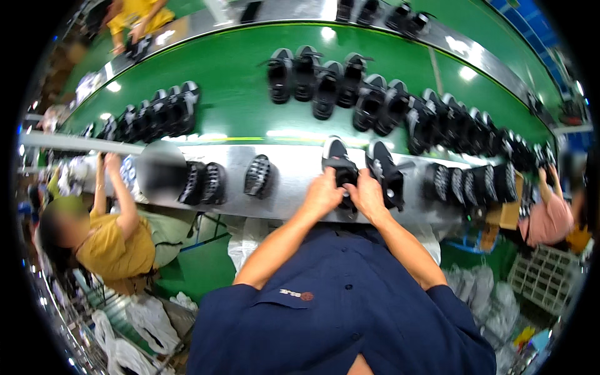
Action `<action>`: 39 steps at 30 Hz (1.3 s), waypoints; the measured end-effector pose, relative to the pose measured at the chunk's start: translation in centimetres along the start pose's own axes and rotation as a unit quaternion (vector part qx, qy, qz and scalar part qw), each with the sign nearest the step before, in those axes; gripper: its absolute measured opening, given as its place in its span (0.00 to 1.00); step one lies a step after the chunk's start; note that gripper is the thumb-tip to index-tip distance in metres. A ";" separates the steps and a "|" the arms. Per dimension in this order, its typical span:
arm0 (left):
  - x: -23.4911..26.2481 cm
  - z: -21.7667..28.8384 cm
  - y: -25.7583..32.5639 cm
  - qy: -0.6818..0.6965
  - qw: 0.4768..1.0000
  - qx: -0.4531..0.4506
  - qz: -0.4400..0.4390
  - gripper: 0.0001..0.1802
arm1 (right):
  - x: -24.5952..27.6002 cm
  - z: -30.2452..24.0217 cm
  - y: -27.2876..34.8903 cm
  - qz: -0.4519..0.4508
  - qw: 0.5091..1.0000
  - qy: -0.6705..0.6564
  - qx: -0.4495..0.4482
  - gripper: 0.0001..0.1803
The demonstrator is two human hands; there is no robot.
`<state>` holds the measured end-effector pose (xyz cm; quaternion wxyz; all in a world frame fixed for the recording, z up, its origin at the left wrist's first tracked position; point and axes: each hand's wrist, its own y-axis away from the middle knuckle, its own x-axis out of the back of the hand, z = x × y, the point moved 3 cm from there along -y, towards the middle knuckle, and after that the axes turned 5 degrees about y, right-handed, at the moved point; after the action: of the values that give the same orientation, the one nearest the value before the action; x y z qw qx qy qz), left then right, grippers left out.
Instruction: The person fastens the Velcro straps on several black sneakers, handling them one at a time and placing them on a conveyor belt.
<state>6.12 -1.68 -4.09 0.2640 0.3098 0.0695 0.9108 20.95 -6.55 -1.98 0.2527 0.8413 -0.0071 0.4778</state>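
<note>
Your left hand (323,195) and right hand (367,197) meet at the near edge of the steel desk (294,172), both closed around one black shoe (339,167). It lies with its toe pointing away from you, white sole rim at the far end, and your fingers wrap its heel and strap from either side. By the look of it, you are working on the strap or checking the shoe before letting it go.

Just right of it lies a second shoe (385,172), apart from your right hand but close; it looks like the mate. The next move calls for a steady grip on the heel while you finish the strap, then a short reach right without knocking that neighbour.

Further left on the desk sit a lone shoe (257,175) and a pair (204,183); another worker in yellow (115,240) reaches up there. Beyond, the green belt (237,94) carries rows of black shoes (325,78).
</note>
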 end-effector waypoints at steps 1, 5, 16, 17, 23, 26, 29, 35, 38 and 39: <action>-0.7 0.1 -0.3 -0.053 0.998 -0.002 0.018 0.33 | -0.7 0.8 -0.6 0.046 0.999 -0.001 0.027 0.27; -1.4 -0.1 -1.1 -0.158 0.984 0.007 0.076 0.37 | -2.4 1.3 -1.5 0.089 0.996 0.013 0.018 0.24; 2.1 -1.0 3.4 -0.042 0.984 -0.078 0.155 0.24 | -0.4 -1.6 3.1 -0.090 0.970 -0.225 -0.014 0.37; 2.5 -1.6 3.3 -0.037 0.984 -0.093 0.145 0.24 | 0.2 -1.2 3.1 -0.003 0.984 -0.156 0.086 0.38; 3.9 0.0 4.0 -0.019 0.992 -0.096 0.073 0.18 | 1.1 -2.0 -0.6 -0.114 0.949 -0.177 0.233 0.39; 3.7 -1.8 4.7 -0.058 0.983 -0.150 0.093 0.16 | 1.4 -2.1 -0.2 -0.254 0.897 -0.317 0.176 0.39; 3.4 0.2 6.0 -0.187 0.956 -0.175 0.145 0.14 | 0.1 -1.2 -1.4 -0.246 0.906 -0.288 0.189 0.40; 3.4 0.0 8.1 -0.248 0.941 -0.175 0.152 0.07 | -0.8 -0.9 -2.2 -0.307 0.870 -0.346 0.172 0.14; 2.8 0.3 8.5 -0.260 0.937 -0.163 0.164 0.09 | 0.1 -0.8 -2.3 -0.289 0.894 -0.315 0.133 0.14; 3.0 0.9 8.8 -0.246 0.936 -0.169 0.186 0.10 | -0.4 -0.5 -2.7 -0.280 0.898 -0.307 0.142 0.15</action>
<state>0.85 -7.61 0.72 0.1472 0.4825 -0.2115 0.8371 21.04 -4.08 -3.21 0.2396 0.9403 0.2195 0.1013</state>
